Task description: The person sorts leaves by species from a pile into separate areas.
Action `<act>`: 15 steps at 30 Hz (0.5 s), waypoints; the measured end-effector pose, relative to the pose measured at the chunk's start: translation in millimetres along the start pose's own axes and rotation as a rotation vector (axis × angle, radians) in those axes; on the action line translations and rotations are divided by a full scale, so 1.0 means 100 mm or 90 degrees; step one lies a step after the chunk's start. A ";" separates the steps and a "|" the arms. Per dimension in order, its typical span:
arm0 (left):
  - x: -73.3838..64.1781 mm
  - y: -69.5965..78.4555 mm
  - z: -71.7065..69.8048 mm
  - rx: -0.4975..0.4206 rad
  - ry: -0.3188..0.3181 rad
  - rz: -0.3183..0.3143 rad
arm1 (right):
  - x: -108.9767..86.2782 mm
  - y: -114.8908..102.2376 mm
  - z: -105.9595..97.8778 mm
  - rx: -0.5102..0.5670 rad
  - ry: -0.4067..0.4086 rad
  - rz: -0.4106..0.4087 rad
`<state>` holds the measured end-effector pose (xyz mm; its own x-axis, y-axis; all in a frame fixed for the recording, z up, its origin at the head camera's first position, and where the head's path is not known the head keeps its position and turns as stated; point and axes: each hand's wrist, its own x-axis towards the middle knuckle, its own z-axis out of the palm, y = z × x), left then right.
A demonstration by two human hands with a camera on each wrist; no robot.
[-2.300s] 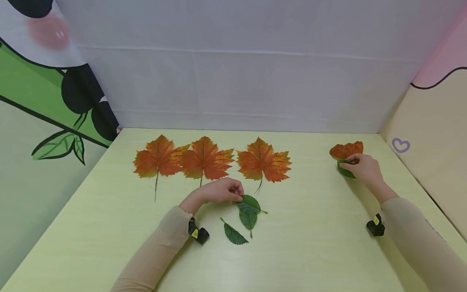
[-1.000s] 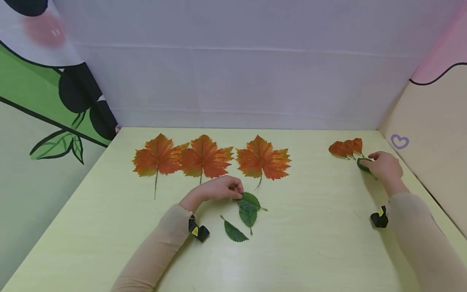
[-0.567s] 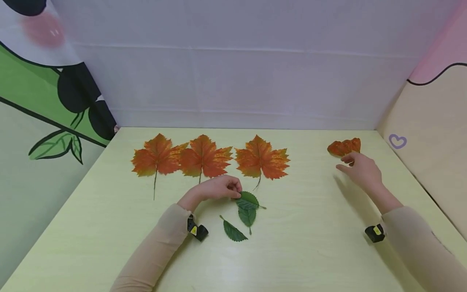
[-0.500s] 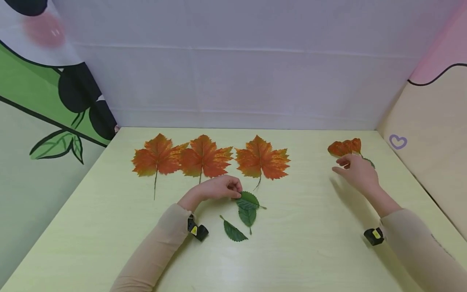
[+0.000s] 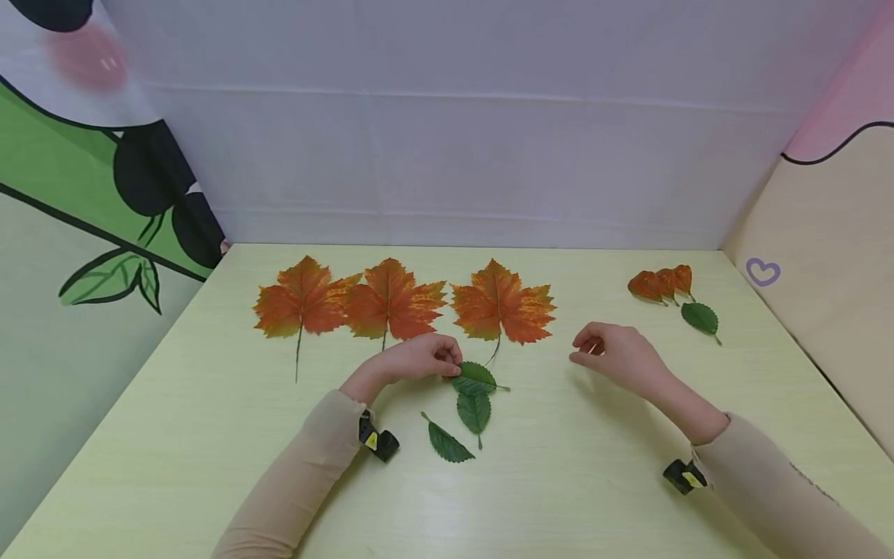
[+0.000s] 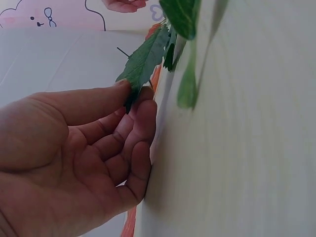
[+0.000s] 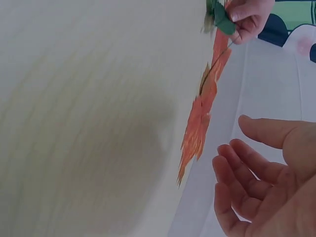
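Observation:
My left hand pinches the tip of a green leaf between thumb and fingers; the left wrist view shows the same pinched leaf tilted up off the table. Just below it in the head view lies a second green leaf, and a third green leaf rests to its lower left. My right hand hovers over the table with relaxed, slightly bent fingers and nothing between them. Farther back on the right, a green leaf lies beside a row of small orange leaves.
Three large orange maple leaves line the back: one at left, one in the middle, one at right. A white cloth wall stands behind the pale table. Printed panels flank both sides.
The right hand set its green leaf down beside the small orange leaves, let go, and moved left toward the middle. The left hand stays at its leaf, which has shifted slightly.

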<state>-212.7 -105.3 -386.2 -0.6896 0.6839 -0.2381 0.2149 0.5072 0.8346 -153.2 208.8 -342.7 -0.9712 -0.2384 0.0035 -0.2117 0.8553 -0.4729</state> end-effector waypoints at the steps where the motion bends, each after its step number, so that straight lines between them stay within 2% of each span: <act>1: 0.00 0.00 0.00 0.001 0.001 0.001 | 0.00 -0.04 0.04 0.001 -0.010 -0.003; 10: 0.00 -0.02 0.00 -0.010 0.006 0.012 | -0.02 -0.45 0.35 0.018 -0.079 -0.035; 15: 0.01 -0.02 -0.01 -0.019 0.010 0.011 | -0.04 -0.67 0.54 0.009 -0.115 -0.029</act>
<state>-214.5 -106.5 -387.3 -0.6965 0.6841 -0.2167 0.2063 0.4801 0.8526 -129.4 127.4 -358.7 -0.9248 -0.3568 -0.1323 -0.2524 0.8353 -0.4885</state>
